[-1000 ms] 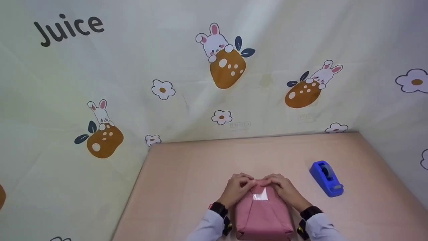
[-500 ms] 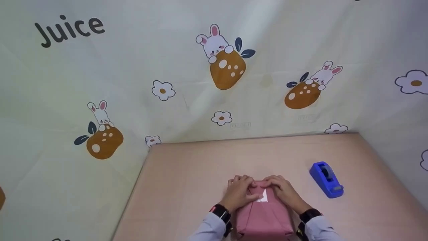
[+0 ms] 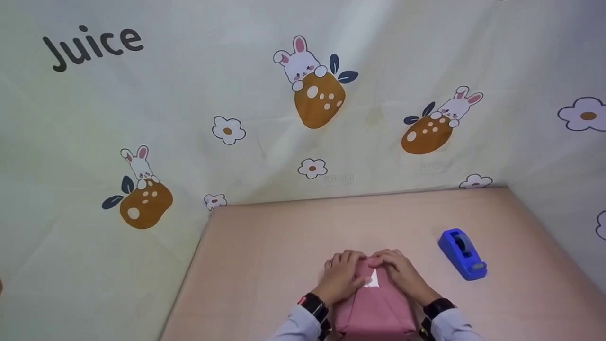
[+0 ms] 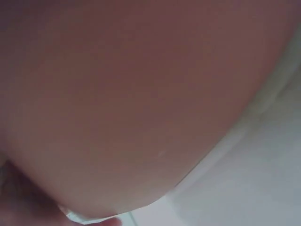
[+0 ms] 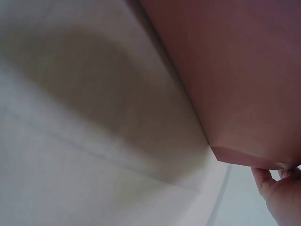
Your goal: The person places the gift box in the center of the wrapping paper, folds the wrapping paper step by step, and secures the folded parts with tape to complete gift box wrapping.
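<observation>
A pink paper-wrapped package (image 3: 374, 310) lies on the table, with a piece of clear tape (image 3: 374, 278) near its far end. My left hand (image 3: 339, 278) grips the far left corner, fingers over the edge and thumb on the tape. At the far right corner, my right hand (image 3: 406, 275) holds the package with fingers bent over the far edge. In the right wrist view, the fingers of that hand (image 5: 286, 200) touch the folded end of the package (image 5: 240, 84). The package (image 4: 141, 103) fills most of the left wrist view, where only part of the left hand (image 4: 33, 209) shows.
A blue tape dispenser (image 3: 461, 254) stands to the right of the package on the light brown tabletop (image 3: 265, 246). Printed cloth walls (image 3: 255, 94) with rabbits and flowers rise behind and at both sides of the table.
My left thumb has moved from the far edge down onto the tape, and the left fingers have shifted over the far left corner. The right hand and the package stay nearly in place.
</observation>
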A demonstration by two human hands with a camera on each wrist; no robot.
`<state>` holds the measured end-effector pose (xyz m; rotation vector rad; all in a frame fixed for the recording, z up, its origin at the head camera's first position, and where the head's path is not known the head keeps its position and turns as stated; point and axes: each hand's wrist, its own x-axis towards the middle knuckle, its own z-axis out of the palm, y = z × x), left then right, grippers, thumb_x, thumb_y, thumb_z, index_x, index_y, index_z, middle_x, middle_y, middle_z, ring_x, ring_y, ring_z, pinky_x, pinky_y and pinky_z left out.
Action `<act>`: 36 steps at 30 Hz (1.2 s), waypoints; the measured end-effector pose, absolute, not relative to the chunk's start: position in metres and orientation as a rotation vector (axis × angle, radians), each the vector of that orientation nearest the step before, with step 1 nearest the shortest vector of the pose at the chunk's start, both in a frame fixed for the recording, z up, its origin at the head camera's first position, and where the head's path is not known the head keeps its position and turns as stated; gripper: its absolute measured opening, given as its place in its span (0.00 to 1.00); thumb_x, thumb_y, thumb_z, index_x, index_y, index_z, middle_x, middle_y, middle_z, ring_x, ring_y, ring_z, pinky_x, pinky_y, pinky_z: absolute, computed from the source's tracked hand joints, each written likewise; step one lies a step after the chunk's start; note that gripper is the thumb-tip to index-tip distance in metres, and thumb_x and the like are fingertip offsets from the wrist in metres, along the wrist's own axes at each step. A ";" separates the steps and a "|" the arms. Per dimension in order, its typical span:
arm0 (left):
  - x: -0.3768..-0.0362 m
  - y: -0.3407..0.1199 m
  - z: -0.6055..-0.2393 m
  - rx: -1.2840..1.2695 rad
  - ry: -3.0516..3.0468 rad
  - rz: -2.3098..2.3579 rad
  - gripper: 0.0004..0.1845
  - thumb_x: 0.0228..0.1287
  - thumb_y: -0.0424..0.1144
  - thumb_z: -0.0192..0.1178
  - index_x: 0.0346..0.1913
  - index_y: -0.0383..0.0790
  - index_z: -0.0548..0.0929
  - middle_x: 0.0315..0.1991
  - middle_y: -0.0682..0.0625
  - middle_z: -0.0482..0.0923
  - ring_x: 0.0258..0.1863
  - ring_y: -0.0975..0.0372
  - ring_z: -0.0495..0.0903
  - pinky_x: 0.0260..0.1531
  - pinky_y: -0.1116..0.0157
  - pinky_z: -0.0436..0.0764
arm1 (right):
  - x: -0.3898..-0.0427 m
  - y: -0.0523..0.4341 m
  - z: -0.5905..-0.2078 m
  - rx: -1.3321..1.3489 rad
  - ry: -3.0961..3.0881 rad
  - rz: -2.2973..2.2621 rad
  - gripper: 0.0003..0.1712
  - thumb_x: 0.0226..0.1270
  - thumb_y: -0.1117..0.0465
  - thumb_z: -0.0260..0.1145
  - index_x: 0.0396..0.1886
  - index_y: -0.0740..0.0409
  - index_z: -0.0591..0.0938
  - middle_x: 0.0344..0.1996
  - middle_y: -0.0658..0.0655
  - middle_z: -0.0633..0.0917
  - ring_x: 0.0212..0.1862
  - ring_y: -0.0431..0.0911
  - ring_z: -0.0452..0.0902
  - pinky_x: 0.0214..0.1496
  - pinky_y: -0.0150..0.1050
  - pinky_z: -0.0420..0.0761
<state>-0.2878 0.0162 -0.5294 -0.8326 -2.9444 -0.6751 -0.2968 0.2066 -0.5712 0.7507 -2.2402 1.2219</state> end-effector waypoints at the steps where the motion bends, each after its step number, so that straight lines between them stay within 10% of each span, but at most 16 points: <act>1: -0.288 0.016 -0.531 -0.827 -2.920 -0.731 0.24 0.59 0.56 0.53 0.56 0.52 0.67 0.56 0.51 0.67 0.55 0.54 0.66 0.52 0.49 0.65 | -0.297 0.207 -0.571 0.744 -2.247 1.216 0.16 0.54 0.77 0.59 0.27 0.51 0.83 0.34 0.54 0.85 0.38 0.46 0.74 0.43 0.35 0.71; 10: -0.290 -0.006 -0.548 -0.704 -2.600 -1.580 0.22 0.65 0.46 0.50 0.60 0.43 0.67 0.65 0.39 0.58 0.64 0.44 0.56 0.59 0.42 0.58 | -0.273 0.211 -0.555 0.528 -2.488 1.123 0.17 0.57 0.72 0.58 0.37 0.47 0.85 0.51 0.62 0.78 0.51 0.58 0.69 0.50 0.60 0.65; 15: -0.289 -0.023 -0.549 -0.455 -2.557 -1.933 0.21 0.69 0.37 0.44 0.61 0.32 0.65 0.59 0.33 0.64 0.58 0.44 0.67 0.56 0.49 0.68 | -0.234 0.204 -0.538 0.458 -2.501 0.918 0.17 0.59 0.66 0.60 0.49 0.53 0.80 0.57 0.65 0.73 0.56 0.65 0.66 0.50 0.66 0.64; 23: -0.300 -0.034 -0.573 -0.351 -2.600 -2.076 0.24 0.55 0.22 0.42 0.57 0.30 0.71 0.53 0.36 0.74 0.51 0.51 0.74 0.49 0.58 0.74 | -0.163 0.178 -0.560 0.576 -2.545 0.314 0.34 0.50 0.30 0.56 0.55 0.37 0.71 0.57 0.54 0.69 0.53 0.56 0.63 0.43 0.64 0.68; 32: -0.303 -0.038 -0.572 -0.297 -2.651 -1.926 0.15 0.56 0.26 0.48 0.46 0.31 0.78 0.45 0.41 0.79 0.45 0.57 0.76 0.47 0.61 0.75 | -0.164 0.186 -0.566 0.513 -2.574 0.520 0.30 0.49 0.45 0.67 0.55 0.37 0.74 0.57 0.50 0.72 0.60 0.46 0.51 0.35 0.52 0.74; 36: -0.302 -0.042 -0.560 -0.210 -2.513 -2.174 0.13 0.59 0.29 0.48 0.44 0.32 0.79 0.41 0.46 0.80 0.39 0.64 0.75 0.42 0.65 0.75 | -0.169 0.196 -0.558 0.522 -2.393 0.845 0.31 0.43 0.60 0.72 0.53 0.45 0.77 0.55 0.56 0.76 0.60 0.42 0.59 0.52 0.38 0.70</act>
